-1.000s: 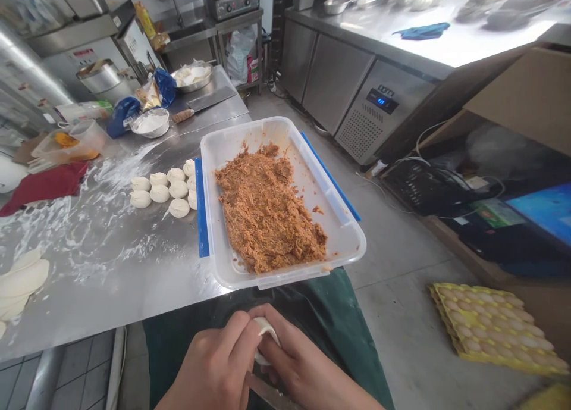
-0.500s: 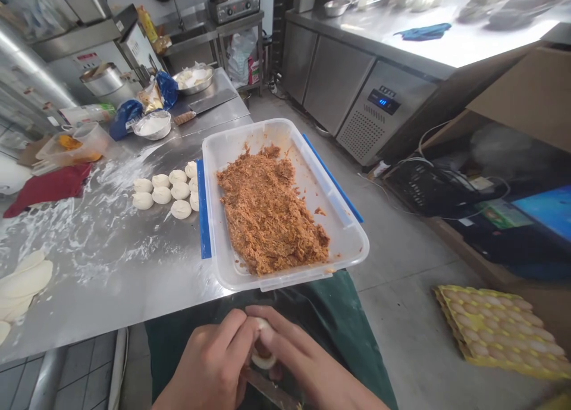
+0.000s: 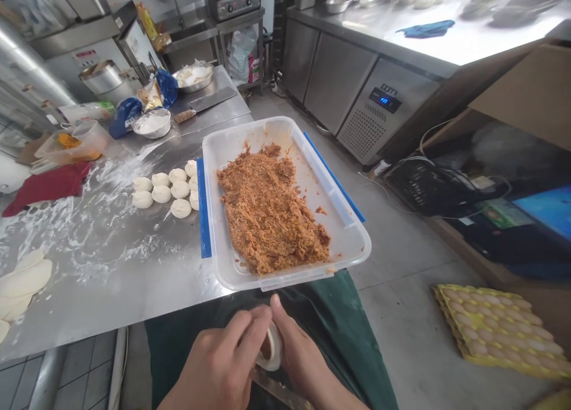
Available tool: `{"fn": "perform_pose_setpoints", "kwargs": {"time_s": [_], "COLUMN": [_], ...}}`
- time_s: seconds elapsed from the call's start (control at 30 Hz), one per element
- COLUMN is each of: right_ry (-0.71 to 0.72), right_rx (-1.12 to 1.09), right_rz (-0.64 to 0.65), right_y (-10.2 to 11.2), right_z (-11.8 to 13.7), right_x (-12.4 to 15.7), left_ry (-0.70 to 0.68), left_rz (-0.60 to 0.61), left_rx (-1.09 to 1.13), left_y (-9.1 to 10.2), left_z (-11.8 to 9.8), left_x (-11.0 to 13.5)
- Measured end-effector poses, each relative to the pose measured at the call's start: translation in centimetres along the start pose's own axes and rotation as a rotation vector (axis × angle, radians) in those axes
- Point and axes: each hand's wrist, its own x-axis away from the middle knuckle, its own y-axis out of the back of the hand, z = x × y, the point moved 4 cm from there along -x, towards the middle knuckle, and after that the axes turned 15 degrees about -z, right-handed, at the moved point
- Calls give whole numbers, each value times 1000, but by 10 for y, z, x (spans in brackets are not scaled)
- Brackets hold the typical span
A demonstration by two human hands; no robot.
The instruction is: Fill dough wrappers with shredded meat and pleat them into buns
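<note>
Over a dark green apron (image 3: 352, 326), my two hands meet around a round dough wrapper (image 3: 277, 351). It is cupped with its rim raised, and a brown inside partly shows. My left hand (image 3: 218, 356) is closed, its bent fingers pinching the wrapper's edge. My right hand (image 3: 303, 356) supports the wrapper from the right, thumb raised and the other fingers mostly hidden. A flat, narrow tool (image 3: 279, 391) runs from under my left hand toward the lower right; its grip is hidden. Just beyond lies a clear plastic tub (image 3: 343, 243) of reddish-brown minced filling (image 3: 272, 213).
Left of the tub sit several shaped dough pieces (image 3: 179, 190) on the floured steel table (image 3: 147, 285). Flat wrappers (image 3: 27, 282) lie at the left edge. Farther back are a flour bowl (image 3: 154, 124) and a cleaver (image 3: 209, 100). Egg trays (image 3: 499, 326) stand on the floor at right.
My right thumb has lifted off the dough and now points up. The wrapper has turned, showing more of its open rim. My left hand stays pinched at its edge.
</note>
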Motion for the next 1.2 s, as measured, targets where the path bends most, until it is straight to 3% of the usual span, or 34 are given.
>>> {"fn": "perform_pose_setpoints", "kwargs": {"time_s": [0.13, 0.27, 0.47, 0.63, 0.83, 1.0, 1.2], "right_ry": [-42, -18, -55, -47, -33, -19, -18], "right_rx": [-7, 28, -12, 10, -13, 29, -18], "right_rz": [35, -55, 7, 9, -7, 66, 19], "right_y": [-1, 4, -1, 0, 0, -4, -4], "right_z": [-4, -4, -1, -1, 2, 6, 6], "right_x": [-2, -4, 0, 1, 0, 1, 0], "left_ry": [15, -28, -13, -84, -61, -86, -114], "left_rz": [-87, -38, -148, -92, -90, -83, -83], "left_rx": [-5, -29, -18, -45, -42, -55, -89], "left_y": [2, 1, 8, 8, 12, 14, 16], "left_z": [1, 0, -2, -1, 0, -1, -3], "left_x": [0, -2, -7, -5, -6, -7, -9]}}
